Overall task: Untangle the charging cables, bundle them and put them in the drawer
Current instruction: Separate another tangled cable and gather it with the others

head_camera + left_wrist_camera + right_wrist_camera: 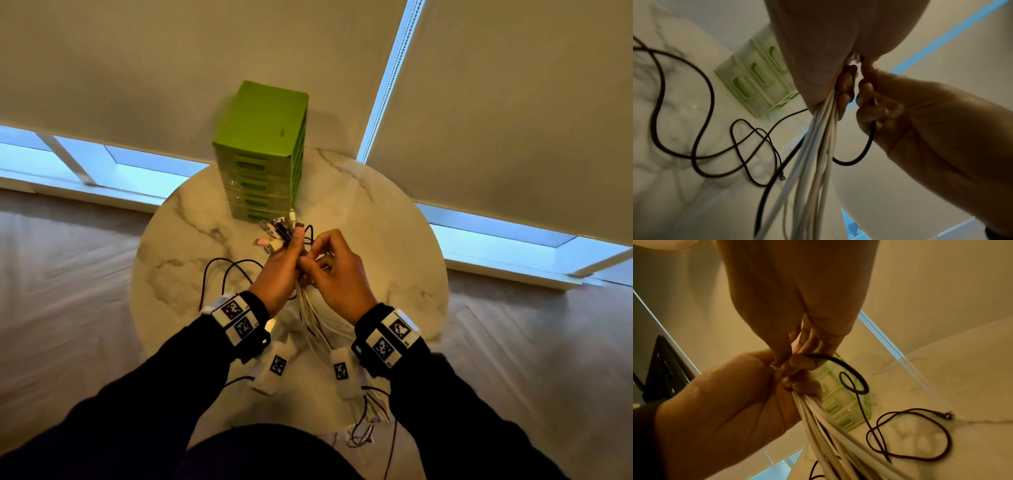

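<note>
My left hand (286,263) grips a bundle of white charging cables (313,315) above the round marble table (387,219). Their plug ends (274,234) fan out above the fist, and the cords (813,146) hang down towards me. Right beside it, my right hand (330,262) pinches a black cable (869,138) that curves in a loop (855,373) beside the bundle. In the right wrist view the left hand (731,402) is wrapped round the white cords (828,426). The green drawer unit (262,147) stands at the table's far side with all its drawers shut.
A long black cable (224,270) lies in loose loops on the table left of my hands, its plug (949,414) flat on the marble. Cable ends (370,421) dangle over the near table edge. Blinds and low windows stand behind the table.
</note>
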`<control>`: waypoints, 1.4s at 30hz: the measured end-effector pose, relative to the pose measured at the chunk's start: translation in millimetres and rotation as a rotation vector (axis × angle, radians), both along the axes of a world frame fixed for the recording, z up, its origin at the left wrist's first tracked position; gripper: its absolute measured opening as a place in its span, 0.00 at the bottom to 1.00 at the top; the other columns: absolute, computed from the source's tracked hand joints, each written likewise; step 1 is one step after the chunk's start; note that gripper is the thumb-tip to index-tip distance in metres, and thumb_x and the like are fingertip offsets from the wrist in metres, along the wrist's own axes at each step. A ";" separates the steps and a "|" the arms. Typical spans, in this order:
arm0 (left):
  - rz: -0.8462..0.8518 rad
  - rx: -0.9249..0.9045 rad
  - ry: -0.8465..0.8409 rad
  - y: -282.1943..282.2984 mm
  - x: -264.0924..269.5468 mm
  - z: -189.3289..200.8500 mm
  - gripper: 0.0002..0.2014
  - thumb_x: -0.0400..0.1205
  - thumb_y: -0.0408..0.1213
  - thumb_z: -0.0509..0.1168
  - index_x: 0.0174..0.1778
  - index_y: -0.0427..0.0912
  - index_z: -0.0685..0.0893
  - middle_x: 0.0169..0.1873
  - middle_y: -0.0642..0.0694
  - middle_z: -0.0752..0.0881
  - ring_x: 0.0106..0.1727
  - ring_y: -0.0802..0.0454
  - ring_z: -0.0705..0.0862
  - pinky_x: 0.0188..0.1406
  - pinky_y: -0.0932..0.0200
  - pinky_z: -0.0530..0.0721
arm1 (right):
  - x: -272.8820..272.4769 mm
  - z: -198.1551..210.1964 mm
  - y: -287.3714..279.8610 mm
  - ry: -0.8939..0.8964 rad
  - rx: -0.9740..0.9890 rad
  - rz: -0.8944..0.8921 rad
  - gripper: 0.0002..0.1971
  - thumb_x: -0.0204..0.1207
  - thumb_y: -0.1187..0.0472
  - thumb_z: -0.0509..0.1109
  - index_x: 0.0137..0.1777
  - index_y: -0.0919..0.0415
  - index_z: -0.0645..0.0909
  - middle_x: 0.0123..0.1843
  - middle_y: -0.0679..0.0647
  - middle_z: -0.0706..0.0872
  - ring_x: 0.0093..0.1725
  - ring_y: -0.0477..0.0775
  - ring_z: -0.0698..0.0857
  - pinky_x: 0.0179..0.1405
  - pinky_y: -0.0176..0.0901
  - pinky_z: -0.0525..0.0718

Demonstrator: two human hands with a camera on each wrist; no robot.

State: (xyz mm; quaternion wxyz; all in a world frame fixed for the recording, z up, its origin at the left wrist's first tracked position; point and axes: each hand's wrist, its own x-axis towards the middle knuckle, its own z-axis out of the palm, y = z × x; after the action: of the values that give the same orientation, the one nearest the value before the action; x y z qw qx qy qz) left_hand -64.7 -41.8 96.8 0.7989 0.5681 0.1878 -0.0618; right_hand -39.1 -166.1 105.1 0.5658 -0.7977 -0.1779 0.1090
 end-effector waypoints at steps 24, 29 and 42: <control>0.201 0.138 -0.227 103.1 -4.4 48.7 0.19 0.90 0.55 0.54 0.35 0.51 0.68 0.24 0.56 0.65 0.23 0.59 0.62 0.19 0.64 0.60 | -16.8 -59.2 -61.8 0.343 -0.243 0.226 0.22 0.89 0.45 0.57 0.36 0.58 0.72 0.28 0.54 0.72 0.29 0.55 0.74 0.38 0.51 0.76; 0.083 0.135 -0.185 83.8 -15.0 43.3 0.11 0.91 0.48 0.56 0.45 0.51 0.76 0.28 0.52 0.62 0.27 0.56 0.61 0.32 0.52 0.52 | 9.2 -17.8 -22.4 -0.109 -0.237 -0.157 0.16 0.89 0.50 0.61 0.37 0.49 0.74 0.31 0.48 0.77 0.33 0.47 0.76 0.42 0.52 0.80; -0.105 -0.118 0.196 66.5 -28.7 30.9 0.22 0.89 0.61 0.53 0.43 0.45 0.72 0.28 0.49 0.68 0.25 0.54 0.63 0.23 0.60 0.61 | -34.2 13.8 38.1 -0.924 -0.643 0.077 0.12 0.84 0.56 0.65 0.39 0.56 0.75 0.29 0.51 0.77 0.27 0.56 0.74 0.31 0.44 0.59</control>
State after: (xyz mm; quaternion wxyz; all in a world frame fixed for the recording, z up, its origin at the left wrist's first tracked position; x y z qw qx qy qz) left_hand -93.4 24.7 127.8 0.8043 0.5205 0.2310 -0.1698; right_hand -73.3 -127.9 118.9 0.1531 -0.8877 -0.3941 -0.1824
